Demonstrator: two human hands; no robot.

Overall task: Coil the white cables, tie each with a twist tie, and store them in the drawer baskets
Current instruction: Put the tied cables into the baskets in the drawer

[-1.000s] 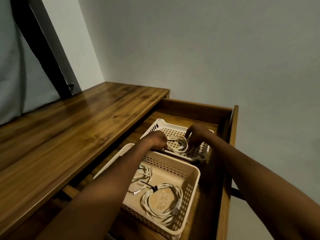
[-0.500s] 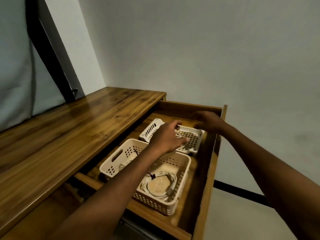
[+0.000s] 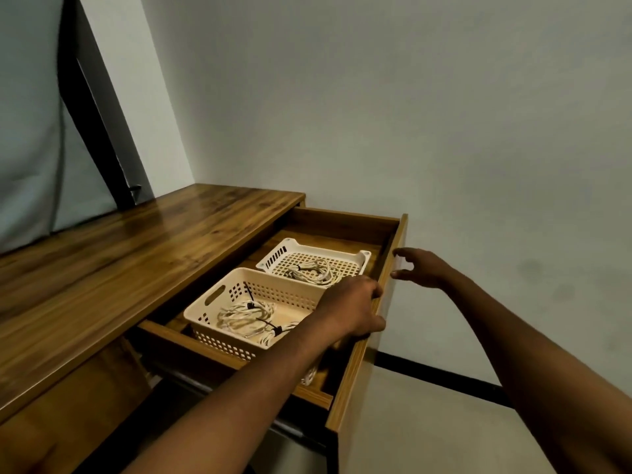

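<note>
Left grip (image 3: 355, 307) is grasping the drawer front (image 3: 367, 331); right grip (image 3: 419, 268) is hovering released beside it. Coiled cables (image 3: 244, 316) behind look light, floppy.

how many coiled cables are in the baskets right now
3. One coil lies in the far shallow basket; two coils lie in the near deep basket. The left hand and forearm cover part of it, so more may be hidden.
</note>
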